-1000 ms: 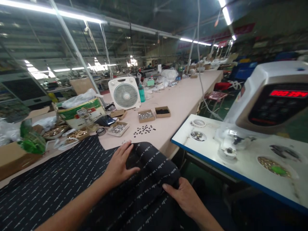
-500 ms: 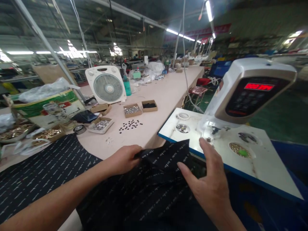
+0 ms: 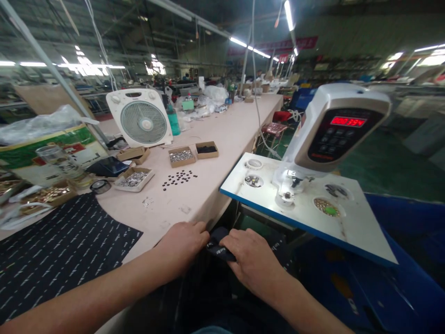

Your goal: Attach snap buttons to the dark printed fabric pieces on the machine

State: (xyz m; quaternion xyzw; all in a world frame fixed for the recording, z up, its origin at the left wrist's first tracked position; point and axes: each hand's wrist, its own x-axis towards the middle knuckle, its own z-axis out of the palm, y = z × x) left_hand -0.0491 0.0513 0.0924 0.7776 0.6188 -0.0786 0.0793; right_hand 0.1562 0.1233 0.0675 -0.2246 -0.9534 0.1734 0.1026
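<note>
Near the table's front edge, my left hand [image 3: 184, 243] is closed on the dark patterned fabric [image 3: 220, 248]. My right hand [image 3: 252, 255] grips the same fabric a little to the right, and a small folded part shows between the two hands. The rest of that cloth hangs below in shadow. Another stretch of dark cloth with white dashes [image 3: 66, 246] lies on the table at the left. To the right stands a snap press machine [image 3: 333, 130] with a red lit display; both hands are apart from it.
The machine's white plate [image 3: 243, 190] has a blue edge. On the pink table [image 3: 222, 134] are a fan [image 3: 141, 118], boxes of metal parts [image 3: 134, 178], a box of black parts [image 3: 206, 150], scattered black pieces [image 3: 179, 178] and a tape roll [image 3: 100, 186].
My right hand has moved left and down from beside the machine plate and closed on the fabric. The raised fabric flap has come down and is folded between my hands. The view has shifted slightly.
</note>
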